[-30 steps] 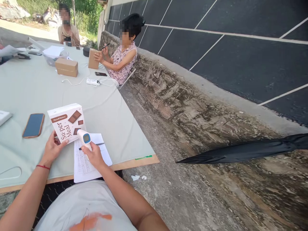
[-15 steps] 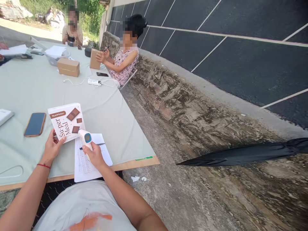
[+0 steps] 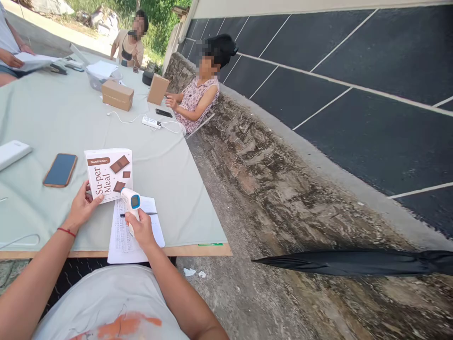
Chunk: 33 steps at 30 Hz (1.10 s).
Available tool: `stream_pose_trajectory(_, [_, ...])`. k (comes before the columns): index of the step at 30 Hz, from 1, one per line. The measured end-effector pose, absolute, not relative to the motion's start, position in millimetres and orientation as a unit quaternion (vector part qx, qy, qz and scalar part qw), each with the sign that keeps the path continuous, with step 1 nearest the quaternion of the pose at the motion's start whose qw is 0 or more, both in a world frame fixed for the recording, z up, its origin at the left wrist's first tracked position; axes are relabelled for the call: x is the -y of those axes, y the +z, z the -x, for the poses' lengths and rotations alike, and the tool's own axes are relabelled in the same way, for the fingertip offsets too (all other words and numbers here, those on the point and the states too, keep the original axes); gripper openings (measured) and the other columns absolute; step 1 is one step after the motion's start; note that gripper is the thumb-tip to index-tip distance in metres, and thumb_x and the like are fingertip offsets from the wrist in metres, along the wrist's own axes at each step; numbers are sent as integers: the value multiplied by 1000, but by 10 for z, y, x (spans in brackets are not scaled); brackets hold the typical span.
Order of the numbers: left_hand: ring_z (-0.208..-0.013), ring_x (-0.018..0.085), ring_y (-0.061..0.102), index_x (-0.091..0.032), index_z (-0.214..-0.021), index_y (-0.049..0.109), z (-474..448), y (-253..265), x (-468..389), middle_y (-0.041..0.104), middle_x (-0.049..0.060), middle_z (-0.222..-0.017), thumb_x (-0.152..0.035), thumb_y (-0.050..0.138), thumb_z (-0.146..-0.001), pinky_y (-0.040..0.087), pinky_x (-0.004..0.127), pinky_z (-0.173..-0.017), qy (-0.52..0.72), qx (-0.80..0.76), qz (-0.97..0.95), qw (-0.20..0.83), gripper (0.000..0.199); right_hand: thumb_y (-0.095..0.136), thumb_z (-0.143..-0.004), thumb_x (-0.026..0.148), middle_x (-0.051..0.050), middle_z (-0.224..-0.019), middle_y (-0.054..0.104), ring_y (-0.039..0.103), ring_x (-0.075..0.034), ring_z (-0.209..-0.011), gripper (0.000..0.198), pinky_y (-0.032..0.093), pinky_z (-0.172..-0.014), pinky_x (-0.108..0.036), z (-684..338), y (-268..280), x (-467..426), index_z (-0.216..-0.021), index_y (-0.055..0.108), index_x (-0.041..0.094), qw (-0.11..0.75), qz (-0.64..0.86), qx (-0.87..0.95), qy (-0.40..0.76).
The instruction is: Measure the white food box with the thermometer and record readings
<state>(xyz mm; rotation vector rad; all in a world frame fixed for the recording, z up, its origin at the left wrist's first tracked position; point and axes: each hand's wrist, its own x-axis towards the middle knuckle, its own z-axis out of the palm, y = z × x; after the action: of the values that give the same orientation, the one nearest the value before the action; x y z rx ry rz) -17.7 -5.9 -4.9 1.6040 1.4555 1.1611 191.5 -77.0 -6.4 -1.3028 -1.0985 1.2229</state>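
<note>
The left hand is part open around the box, thumb on the printed face at the lower left corner, fingers mostly hidden behind. That one corner is all it grips, so the box could swivel or tip if the thumb slackens. The right hand is closed round the handle of the thermometer, whose nose is right by the box's lower right corner; whether they touch, I cannot tell. A small jerk of that wrist could knock the box out of line.

The box is tilted up over the table, between the left hand and the thermometer; whether its lower edge rests on the cloth is unclear. Beneath the right hand lie papers with a pen across them. The papers overhang the near edge, close to the shirt, so a lean forward could push or crease them, and a brush of the forearm could roll the pen off. Left of the box, the phone lies flat, clear of both hands.
</note>
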Motion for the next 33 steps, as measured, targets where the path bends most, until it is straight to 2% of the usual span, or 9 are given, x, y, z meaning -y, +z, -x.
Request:
stream_pose_trajectory(10, [-62, 12, 51, -19, -137, 47, 112, -28, 109, 63, 11, -120, -61, 69, -76, 44, 27, -57, 452, -550, -610, 347, 77, 61, -74, 51, 3, -61, 54, 47, -14, -59, 32, 39, -62, -28, -1953, -65, 794, -68, 54, 21, 489, 541, 463, 503])
stream_pose_trajectory(17, [-60, 11, 48, -19, -137, 48, 107, -43, 107, 64, 9, -111, -63, 67, -77, 44, 27, -57, 447, -557, -615, 334, 77, 61, -74, 50, 4, -59, 53, 46, -13, -58, 31, 39, -62, -28, -1959, -89, 808, -66, 53, 21, 489, 543, 459, 506])
stream_pose_trajectory(20, [-60, 11, 48, -19, -137, 48, 109, -42, 108, 63, 10, -114, -64, 67, -77, 44, 27, -57, 448, -559, -613, 333, 78, 61, -74, 49, 4, -60, 53, 45, -13, -58, 30, 39, -61, -28, -1962, -89, 805, -67, 54, 21, 492, 542, 451, 510])
stream_pose_trajectory(28, [-59, 11, 48, -19, -140, 46, 151, -54, 80, 63, 10, -116, -64, 67, -75, 45, 28, -57, 443, -564, -618, 323, 82, 60, -74, 49, 3, -61, 54, 47, -14, -60, 30, 39, -62, -28, -1990, -43, 786, -66, 54, 20, 500, 547, 453, 496])
stream_pose_trajectory(33, [-65, 14, 54, -18, -139, 47, 178, -73, 59, 65, 11, -113, -64, 68, -76, 47, 29, -59, 446, -558, -623, 321, 80, 61, -76, 51, 2, -66, 56, 50, -15, -63, 31, 42, -65, -29, -1988, -37, 793, -74, 55, 21, 521, 535, 451, 489])
